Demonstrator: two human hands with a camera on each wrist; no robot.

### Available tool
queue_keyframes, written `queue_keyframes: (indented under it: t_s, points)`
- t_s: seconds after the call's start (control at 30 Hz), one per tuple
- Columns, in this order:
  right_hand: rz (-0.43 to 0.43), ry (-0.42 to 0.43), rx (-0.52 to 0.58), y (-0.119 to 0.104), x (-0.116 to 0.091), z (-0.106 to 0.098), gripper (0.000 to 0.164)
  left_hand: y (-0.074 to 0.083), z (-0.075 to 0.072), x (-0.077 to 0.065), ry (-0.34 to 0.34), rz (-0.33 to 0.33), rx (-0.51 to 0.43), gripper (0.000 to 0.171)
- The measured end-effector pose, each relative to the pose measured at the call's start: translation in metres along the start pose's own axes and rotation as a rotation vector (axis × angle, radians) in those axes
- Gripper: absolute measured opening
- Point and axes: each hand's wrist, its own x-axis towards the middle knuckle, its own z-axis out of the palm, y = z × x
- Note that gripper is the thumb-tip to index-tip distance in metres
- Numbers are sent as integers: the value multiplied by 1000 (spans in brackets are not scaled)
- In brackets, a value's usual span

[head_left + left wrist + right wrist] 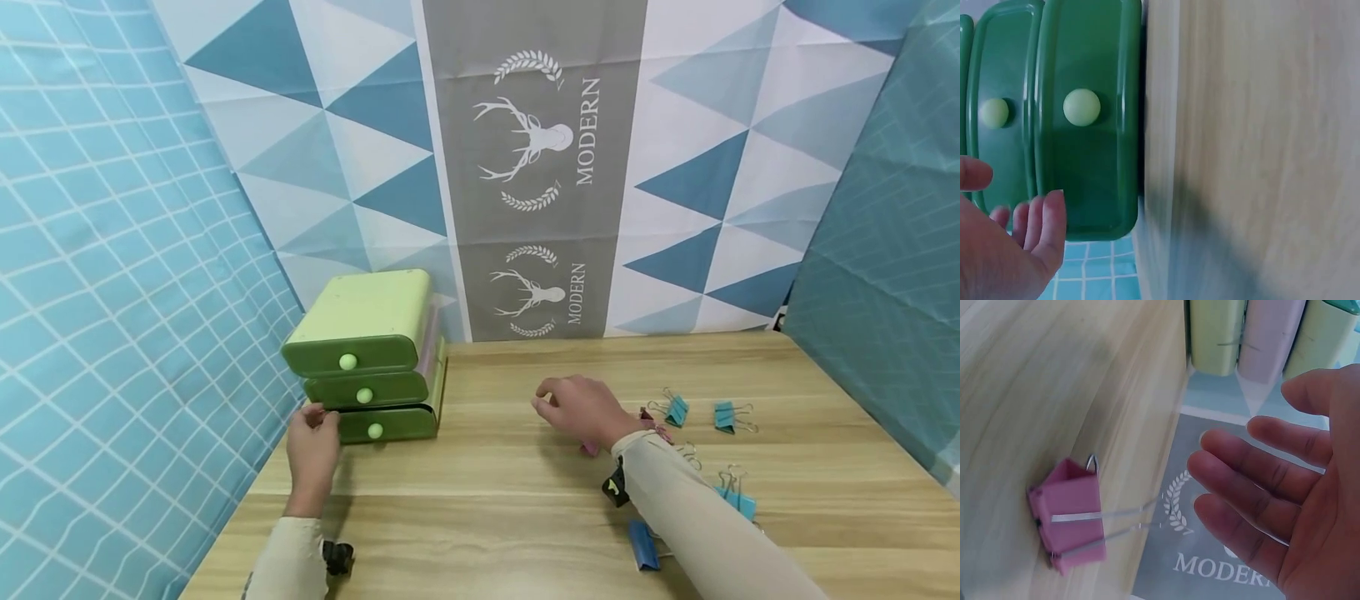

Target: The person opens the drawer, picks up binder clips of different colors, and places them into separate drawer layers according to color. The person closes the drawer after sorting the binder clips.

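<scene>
A small cabinet (367,308) stands at the left, with three green drawers stacked one above another, each with a round light-green knob. My left hand (312,446) is at the left end of the bottom drawer (405,423), fingers loosely bent and close to its front. In the left wrist view, the fingertips overlap the bottom drawer, below its knob (1082,107). My right hand (581,406) hovers over the middle of the table, fingers relaxed, holding nothing. Beneath it lies a pink binder clip (1075,519) with its wire handles out.
Right of my right arm several binder clips lie scattered: teal ones (677,411) farther back, a larger teal one (738,502) partly behind the sleeve, and a blue one (643,546) near the front. A patterned cloth (532,292) closes off the back of the wooden table (480,500).
</scene>
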Motion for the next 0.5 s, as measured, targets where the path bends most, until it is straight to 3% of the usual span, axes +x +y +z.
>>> queue_keyframes:
  t_s: [0.07, 0.17, 0.5]
  points:
    - [-2, -4, 14, -3, 3, 4, 29, -1, -1, 2, 38, 0, -32, 45]
    - [4, -18, 36, -9, 9, 10, 30, -3, -4, 6, 34, 1, -63, 53]
    - [-1, -64, 114, -28, 26, 33, 26, -17, -16, 15, -162, -52, -13, 63]
